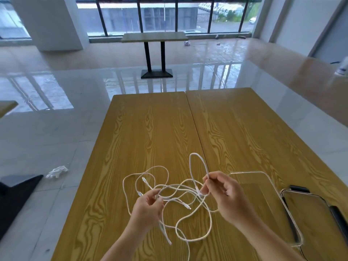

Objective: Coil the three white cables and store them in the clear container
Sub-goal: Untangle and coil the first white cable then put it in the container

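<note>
Table (150, 129): two wood tops butted, seam running away from the person; far half bare, plenty of room fwd.
Clear container (263, 187): open, near-right on table, just right of right hand; long axis near-to-far. Lid (308, 213) beside it, nearer right edge.
White cables (180, 193): 3, tangled loosely, uncoiled, centre-near, partly lifted betw. both hands; loose ends trail toward near edge.
Right hand (224, 193): pinching an upright loop; nearer container, so likely the one to drop coils in.
Left hand (148, 206): fingers curled, gripping strands.
</note>
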`<state>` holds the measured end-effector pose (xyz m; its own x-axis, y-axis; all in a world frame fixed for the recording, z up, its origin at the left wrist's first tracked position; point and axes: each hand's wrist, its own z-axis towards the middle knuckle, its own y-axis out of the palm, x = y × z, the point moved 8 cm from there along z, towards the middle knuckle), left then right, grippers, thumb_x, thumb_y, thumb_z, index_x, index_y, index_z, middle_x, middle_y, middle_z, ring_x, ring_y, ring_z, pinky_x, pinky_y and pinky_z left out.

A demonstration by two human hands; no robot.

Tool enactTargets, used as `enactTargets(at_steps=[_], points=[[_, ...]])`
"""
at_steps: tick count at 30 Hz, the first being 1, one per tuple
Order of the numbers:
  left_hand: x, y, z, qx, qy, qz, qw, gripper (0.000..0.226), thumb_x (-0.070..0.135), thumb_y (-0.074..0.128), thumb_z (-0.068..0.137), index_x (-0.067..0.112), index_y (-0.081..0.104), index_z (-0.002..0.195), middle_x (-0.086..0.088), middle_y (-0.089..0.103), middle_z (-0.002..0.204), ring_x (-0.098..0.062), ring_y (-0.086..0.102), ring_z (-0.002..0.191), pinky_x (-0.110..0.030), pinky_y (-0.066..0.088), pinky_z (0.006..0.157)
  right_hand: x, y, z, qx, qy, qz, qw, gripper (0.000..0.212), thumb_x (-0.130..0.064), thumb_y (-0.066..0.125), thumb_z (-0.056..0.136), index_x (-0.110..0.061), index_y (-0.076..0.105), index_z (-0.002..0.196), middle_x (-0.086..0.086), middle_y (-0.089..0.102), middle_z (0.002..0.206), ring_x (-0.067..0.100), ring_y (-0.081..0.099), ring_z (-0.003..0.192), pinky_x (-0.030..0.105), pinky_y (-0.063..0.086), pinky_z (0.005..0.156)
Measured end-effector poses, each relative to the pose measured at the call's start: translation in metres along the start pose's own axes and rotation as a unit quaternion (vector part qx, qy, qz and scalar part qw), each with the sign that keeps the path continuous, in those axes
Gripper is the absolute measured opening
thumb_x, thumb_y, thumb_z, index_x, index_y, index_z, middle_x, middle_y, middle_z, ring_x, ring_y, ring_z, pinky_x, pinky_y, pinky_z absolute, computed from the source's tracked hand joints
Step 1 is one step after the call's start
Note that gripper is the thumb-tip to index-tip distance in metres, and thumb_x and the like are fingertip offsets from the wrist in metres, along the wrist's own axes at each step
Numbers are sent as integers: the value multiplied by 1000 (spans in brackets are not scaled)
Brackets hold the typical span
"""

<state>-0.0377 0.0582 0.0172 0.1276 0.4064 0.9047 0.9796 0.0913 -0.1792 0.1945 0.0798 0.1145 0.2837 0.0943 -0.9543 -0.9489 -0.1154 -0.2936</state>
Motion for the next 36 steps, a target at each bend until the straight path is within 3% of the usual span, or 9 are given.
enactTargets(at_steps=[6, 9, 13, 15, 18, 23, 26, 31, 36], points=[[37, -8, -6, 30, 117, 148, 982, 42, 23, 63, 95, 27, 54, 135, 10, 66, 106, -4, 64, 97, -16, 52, 77, -43, 2, 10, -6, -27, 54, 998, 17, -7, 53, 100, -13, 68, 93, 5, 70, 72, 18, 67, 66, 34, 60, 72], [63, -17, -12, 52, 162, 169, 971, 40, 26, 64, 94, 30, 56, 132, 13, 64, 113, -1, 62, 104, -24, 53, 89, -59, 6, 13, -19, -32, 57, 998, 17, -7, 53, 100, -11, 68, 94, 6, 69, 71, 17, 65, 63, 32, 60, 69], [102, -14, -22, 46, 235, 144, 960, 34, 28, 65, 93, 43, 57, 122, 18, 65, 112, 3, 63, 103, -18, 52, 90, -76, 11, 16, -25, -36, 66, 997, 19, -5, 51, 101, -10, 68, 94, 6, 67, 66, 18, 58, 55, 28, 52, 56], [125, -2, -30, 32, 320, 197, 926, 34, 32, 66, 91, 46, 59, 121, 23, 63, 116, 7, 59, 108, -13, 47, 92, -84, 14, 16, -27, -32, 77, 996, 21, -3, 50, 101, -9, 68, 93, 3, 64, 62, 15, 52, 49, 21, 45, 49], [143, 25, -40, -19, 418, 283, 863, 35, 39, 60, 89, 37, 63, 124, 20, 59, 124, 2, 57, 113, -17, 45, 95, -96, 13, 17, -30, -29, 94, 995, 21, -5, 49, 102, -8, 68, 93, 4, 61, 61, 15, 47, 46, 22, 40, 44], [151, 45, -48, 11, 542, 371, 754, 22, 40, 61, 89, 36, 71, 108, 14, 66, 118, -9, 59, 113, -30, 48, 96, -106, 8, 19, -20, -24, 125, 992, 19, -4, 48, 102, -2, 66, 95, 7, 59, 57, 14, 44, 43, 24, 37, 41], [156, 44, -56, 22, 598, 357, 717, 12, 36, 61, 96, 30, 71, 96, 18, 70, 108, -6, 60, 109, -30, 48, 92, -104, 5, 20, -17, -15, 132, 991, 19, -6, 48, 102, -3, 66, 97, 6, 60, 57, 14, 44, 42, 26, 36, 40], [162, 25, -73, 40, 628, 288, 722, 7, 20, 58, 98, 16, 64, 99, 12, 70, 94, -7, 64, 95, -32, 47, 93, -96, 0, 20, -1, 14, 171, 985, 21, -8, 49, 102, -4, 68, 95, 7, 58, 57, 17, 44, 43, 25, 37, 40], [170, 13, -89, 46, 647, 242, 722, 17, 24, 46, 103, 18, 58, 115, 9, 64, 88, -9, 59, 81, -31, 47, 93, -92, -1, 21, 9, 39, 210, 977, 22, -10, 50, 101, -6, 70, 93, 8, 57, 58, 18, 43, 44, 26, 36, 39]])
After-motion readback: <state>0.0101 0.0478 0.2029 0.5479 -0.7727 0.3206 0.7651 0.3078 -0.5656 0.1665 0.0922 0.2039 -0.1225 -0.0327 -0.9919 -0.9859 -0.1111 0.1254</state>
